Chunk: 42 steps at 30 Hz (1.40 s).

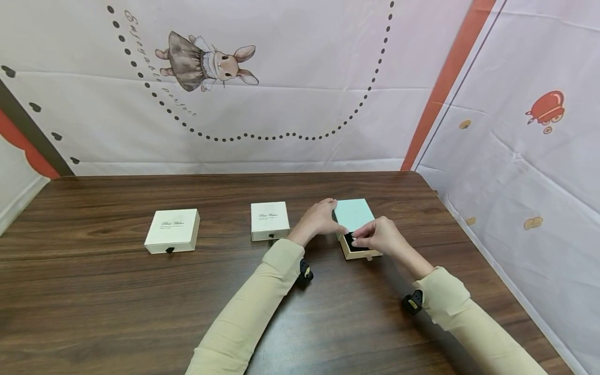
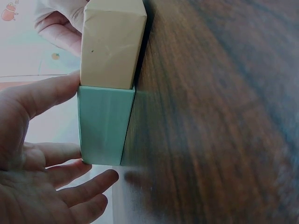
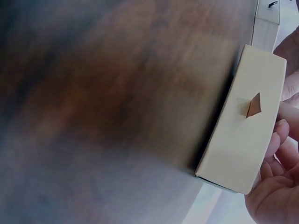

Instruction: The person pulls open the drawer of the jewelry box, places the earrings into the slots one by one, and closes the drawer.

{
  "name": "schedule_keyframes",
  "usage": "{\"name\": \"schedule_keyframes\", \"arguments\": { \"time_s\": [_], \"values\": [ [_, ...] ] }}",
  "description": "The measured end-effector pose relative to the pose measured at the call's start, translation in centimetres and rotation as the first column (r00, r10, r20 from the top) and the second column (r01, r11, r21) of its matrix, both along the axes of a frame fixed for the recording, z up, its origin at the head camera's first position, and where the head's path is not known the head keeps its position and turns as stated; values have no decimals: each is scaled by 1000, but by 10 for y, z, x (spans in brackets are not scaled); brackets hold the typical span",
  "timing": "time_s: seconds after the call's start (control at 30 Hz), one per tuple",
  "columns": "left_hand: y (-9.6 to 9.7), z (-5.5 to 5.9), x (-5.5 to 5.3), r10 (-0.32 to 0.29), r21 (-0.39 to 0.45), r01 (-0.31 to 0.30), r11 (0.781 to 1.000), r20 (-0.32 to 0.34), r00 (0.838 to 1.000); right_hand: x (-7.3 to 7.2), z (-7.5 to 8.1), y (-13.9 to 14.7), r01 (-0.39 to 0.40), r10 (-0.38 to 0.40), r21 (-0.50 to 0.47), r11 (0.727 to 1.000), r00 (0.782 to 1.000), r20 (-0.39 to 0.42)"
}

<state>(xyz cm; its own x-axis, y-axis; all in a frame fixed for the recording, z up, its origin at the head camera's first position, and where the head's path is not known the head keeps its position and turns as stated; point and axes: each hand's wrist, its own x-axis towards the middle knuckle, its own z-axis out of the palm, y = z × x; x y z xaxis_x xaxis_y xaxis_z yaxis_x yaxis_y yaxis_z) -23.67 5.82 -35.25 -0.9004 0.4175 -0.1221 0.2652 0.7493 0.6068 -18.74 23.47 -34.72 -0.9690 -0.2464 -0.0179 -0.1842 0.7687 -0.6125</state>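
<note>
A small jewelry box lies at the right of the table, with a mint-green sleeve (image 1: 354, 212) and a cream drawer (image 1: 348, 255) pulled partway out toward me. Black lining (image 1: 348, 241) shows inside the drawer. My left hand (image 1: 321, 219) spans the sleeve's left side, thumb by its front edge and fingertips at the back corner. Over the drawer, the thumb and forefinger of my right hand (image 1: 385, 237) pinch a tiny light-coloured piece (image 1: 354, 238), too small to make out. A brown pull tab (image 3: 254, 106) sticks out from the drawer's front in the right wrist view.
Two white boxes lettered "Best Wishes" lie closed on the brown table (image 1: 140, 312): one box (image 1: 270, 217) just left of my left hand, another box (image 1: 172, 229) farther left. Printed cloth (image 1: 300, 104) hangs behind the table and along its right side.
</note>
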Motion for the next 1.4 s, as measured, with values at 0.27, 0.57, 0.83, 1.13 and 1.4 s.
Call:
{"name": "schedule_keyframes", "arguments": {
  "time_s": [0.27, 0.57, 0.83, 1.13, 1.4],
  "values": [
    [0, 1, 0, 6, -11, -6, 1000, -4, 1000, -1, 1, 1, -45, 46, 35, 998, 999, -15],
    [0, 1, 0, -13, -35, 12, 999, -23, 1000, 0, 4, 0, -84, 86, 57, 995, 996, -36],
    [0, 2, 1, -11, -24, 11, 1000, -9, 1000, -1, 5, -3, -115, 127, 138, 984, 989, -81],
    [0, 1, 1, -20, -16, 20, 1000, 2, 1000, 4, 14, 7, -91, 94, 65, 994, 995, -43],
    [-1, 0, 0, -24, -1, 24, 1000, 15, 1000, 13, 21, 28, 7, -7, -21, 1000, 1000, -1]
  ]
}}
